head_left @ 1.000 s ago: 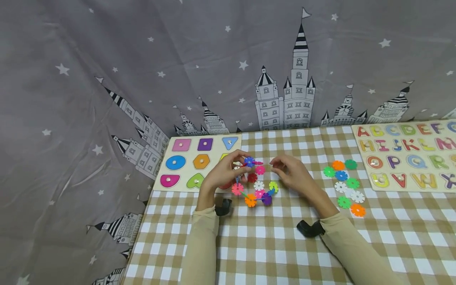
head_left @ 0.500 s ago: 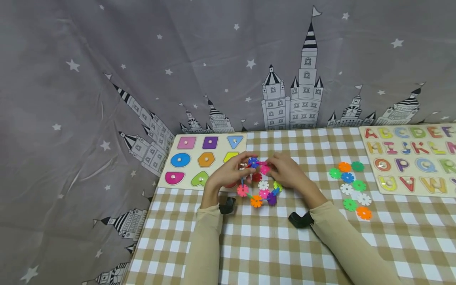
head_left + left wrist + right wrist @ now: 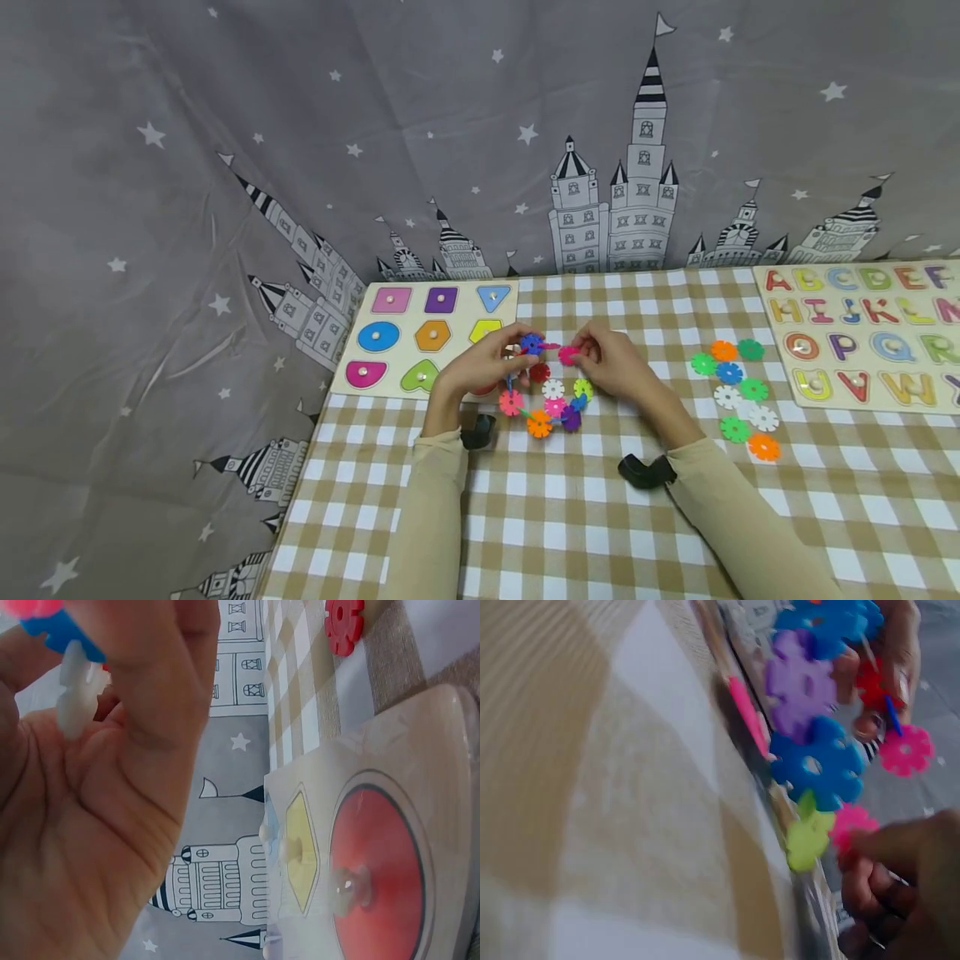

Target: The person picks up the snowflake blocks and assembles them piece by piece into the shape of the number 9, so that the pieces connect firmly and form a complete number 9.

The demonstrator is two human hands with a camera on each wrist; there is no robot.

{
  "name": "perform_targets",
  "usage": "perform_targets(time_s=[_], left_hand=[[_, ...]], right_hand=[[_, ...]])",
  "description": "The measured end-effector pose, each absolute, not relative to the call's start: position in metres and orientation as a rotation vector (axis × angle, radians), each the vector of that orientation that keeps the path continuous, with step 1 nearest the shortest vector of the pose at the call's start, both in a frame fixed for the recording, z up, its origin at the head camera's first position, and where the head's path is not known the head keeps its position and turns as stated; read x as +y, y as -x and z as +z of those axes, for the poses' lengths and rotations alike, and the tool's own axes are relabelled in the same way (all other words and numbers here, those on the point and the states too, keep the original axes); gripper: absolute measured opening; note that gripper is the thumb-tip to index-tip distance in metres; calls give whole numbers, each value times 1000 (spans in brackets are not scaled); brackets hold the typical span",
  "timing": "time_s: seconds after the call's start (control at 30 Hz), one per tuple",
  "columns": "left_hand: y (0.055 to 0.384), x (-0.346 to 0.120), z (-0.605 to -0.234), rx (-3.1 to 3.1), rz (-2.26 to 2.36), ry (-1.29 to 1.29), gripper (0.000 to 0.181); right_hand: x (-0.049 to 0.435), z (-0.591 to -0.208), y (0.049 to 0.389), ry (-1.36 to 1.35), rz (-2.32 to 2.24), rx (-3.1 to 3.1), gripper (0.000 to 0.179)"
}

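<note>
My left hand (image 3: pixel 483 362) holds a chain of linked plastic snowflake discs by a blue disc (image 3: pixel 531 344). In the left wrist view a white disc (image 3: pixel 79 694) sits between its fingers and palm. The chain curves toward me through a coral disc (image 3: pixel 512 403), an orange disc (image 3: pixel 539 424), a purple disc (image 3: pixel 571 418) and a yellow-green disc (image 3: pixel 582 389). My right hand (image 3: pixel 611 362) pinches a pink disc (image 3: pixel 853 825) between thumb and fingertips, right of the blue one. Inside the curve are a red disc (image 3: pixel 540 372) and a white disc (image 3: pixel 553 389).
Several loose discs, among them an orange disc (image 3: pixel 764 447), lie right of my right hand on the checked cloth (image 3: pixel 555 517). A shape puzzle board (image 3: pixel 401 360) is partly under my left hand. An alphabet board (image 3: pixel 817 333) lies far right, before a grey curtain (image 3: pixel 450 100).
My right hand was apart from the chain, then reached in and took hold of the pink disc. It has since drawn that disc slightly right. The left hand keeps its hold.
</note>
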State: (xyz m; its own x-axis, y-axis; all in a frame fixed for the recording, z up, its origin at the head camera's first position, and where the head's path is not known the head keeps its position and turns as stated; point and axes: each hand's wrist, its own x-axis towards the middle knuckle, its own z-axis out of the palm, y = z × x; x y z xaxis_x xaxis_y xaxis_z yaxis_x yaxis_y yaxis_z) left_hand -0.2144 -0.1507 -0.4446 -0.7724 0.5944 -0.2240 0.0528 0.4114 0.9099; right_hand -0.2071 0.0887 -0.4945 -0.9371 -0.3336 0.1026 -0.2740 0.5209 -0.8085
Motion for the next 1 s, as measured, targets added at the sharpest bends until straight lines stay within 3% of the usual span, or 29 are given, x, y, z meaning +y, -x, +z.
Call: perform_targets(time_s=[0.33, 0.7, 1.0], left_hand=[[214, -146, -447, 2123, 1382, -494, 39], [216, -145, -447, 2153, 1349, -531, 32], [217, -144, -448, 2210, 1281, -578, 41]], right_hand=[[99, -491, 200, 286, -1882, 2229, 22], [99, -480, 199, 235, -1934, 2176, 25], [102, -483, 200, 233, -1890, 2165, 26]])
